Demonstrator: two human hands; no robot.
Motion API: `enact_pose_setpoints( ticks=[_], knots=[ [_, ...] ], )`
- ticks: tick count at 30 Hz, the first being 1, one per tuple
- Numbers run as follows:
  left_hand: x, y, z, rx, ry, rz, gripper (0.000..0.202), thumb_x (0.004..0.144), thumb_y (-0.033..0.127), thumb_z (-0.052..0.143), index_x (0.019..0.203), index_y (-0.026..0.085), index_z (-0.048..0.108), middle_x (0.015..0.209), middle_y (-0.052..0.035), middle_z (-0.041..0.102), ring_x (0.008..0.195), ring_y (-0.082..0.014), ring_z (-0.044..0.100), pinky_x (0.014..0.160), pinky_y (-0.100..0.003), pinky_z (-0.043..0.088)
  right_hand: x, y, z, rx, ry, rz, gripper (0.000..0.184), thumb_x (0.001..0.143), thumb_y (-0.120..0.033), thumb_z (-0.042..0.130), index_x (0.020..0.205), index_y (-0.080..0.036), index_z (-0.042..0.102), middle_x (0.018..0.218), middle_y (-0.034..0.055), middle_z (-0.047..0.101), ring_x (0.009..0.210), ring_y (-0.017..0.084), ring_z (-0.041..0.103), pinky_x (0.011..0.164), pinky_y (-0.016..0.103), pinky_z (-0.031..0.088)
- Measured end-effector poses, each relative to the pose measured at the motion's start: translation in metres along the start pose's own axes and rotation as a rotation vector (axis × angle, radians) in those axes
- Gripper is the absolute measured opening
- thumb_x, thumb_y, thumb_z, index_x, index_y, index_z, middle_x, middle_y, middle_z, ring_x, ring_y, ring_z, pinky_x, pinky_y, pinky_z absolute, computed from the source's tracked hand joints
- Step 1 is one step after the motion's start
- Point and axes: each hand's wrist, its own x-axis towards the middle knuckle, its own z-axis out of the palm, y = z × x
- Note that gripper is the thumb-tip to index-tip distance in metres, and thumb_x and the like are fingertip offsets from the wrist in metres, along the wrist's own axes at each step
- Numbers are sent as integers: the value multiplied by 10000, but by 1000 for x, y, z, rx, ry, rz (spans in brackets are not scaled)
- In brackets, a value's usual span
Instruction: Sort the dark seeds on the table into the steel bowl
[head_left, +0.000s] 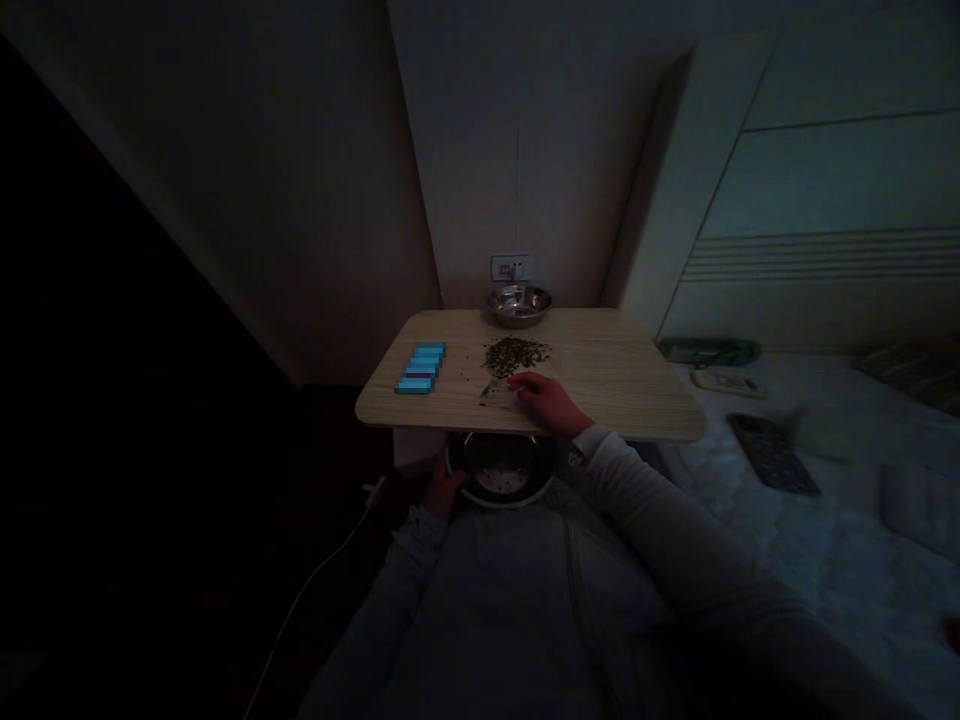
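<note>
My left hand (444, 490) grips the left rim of a round, pale-rimmed bowl (504, 499), which is below the table's front edge, over my lap. Dark specks show on the bowl's light inside. Over the wooden tabletop (615, 365), my right hand (541, 400) has its fingers stretched leftward and a little apart. Just beyond them is a loose pile of small dark seed-like bits (514, 354). A pale, blurred patch with dark specks (498, 393) lies beside the fingertips; I cannot tell what it is.
A steel bowl (519, 306) stands at the table's back, below a wall socket (511, 268). A phone with a bright, pixelated screen (421, 368) lies on the left. On the bed to the right are a remote control (729, 383) and a dark patterned phone-like item (772, 454). A white cable (315, 572) hangs at left.
</note>
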Motion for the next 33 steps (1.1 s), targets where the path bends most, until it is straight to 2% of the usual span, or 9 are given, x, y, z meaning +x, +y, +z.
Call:
enact_pose_setpoints(
  ticks=[5,9,13,18,25,30,33],
  knots=[
    [-4,7,4,-12,-10,-4,574,441,233,703,1010,167,726,856,-31,750,947,-280,658,865,-366,504,-1,-2,-1,15,-32,3,330,727,-106,559,979,-192,753,942,34,767,852,186,665,896,357,512],
    [0,-1,4,-34,-25,3,614,471,247,690,1081,179,715,929,-47,757,956,-277,666,865,-366,503,-3,-5,-1,8,-57,-2,293,753,-132,562,964,-185,758,941,39,766,868,193,668,903,366,510],
    [1,-5,3,-10,12,7,591,477,255,689,1062,175,713,887,-39,750,935,-272,660,859,-366,499,-3,-8,-2,8,-62,-11,284,742,-121,564,936,-192,760,948,39,769,892,196,671,916,370,505],
    [-3,5,4,-5,-2,-5,610,475,219,693,1082,176,714,910,-43,756,995,-278,653,891,-359,495,-4,-9,-4,46,-57,-16,225,744,-145,580,878,-194,754,940,41,768,932,203,672,923,367,497],
    [-1,6,2,-17,-12,-38,541,434,236,706,972,175,715,822,-25,738,872,-257,652,838,-361,494,-5,-13,-5,17,-44,-17,138,740,-215,611,777,-195,743,866,34,754,872,193,656,885,348,493],
    [1,3,1,-7,-49,-24,555,445,249,711,999,203,713,860,-16,744,908,-255,642,873,-356,471,-6,-11,-3,-11,-11,27,176,748,-259,613,826,-179,749,836,38,736,808,192,639,820,346,499],
    [0,2,3,-13,-6,-17,562,441,256,691,1000,204,708,834,-11,731,887,-250,629,868,-354,465,-5,-10,-2,-7,5,50,183,751,-251,613,844,-174,750,837,45,735,815,196,644,835,354,501]
  ],
)
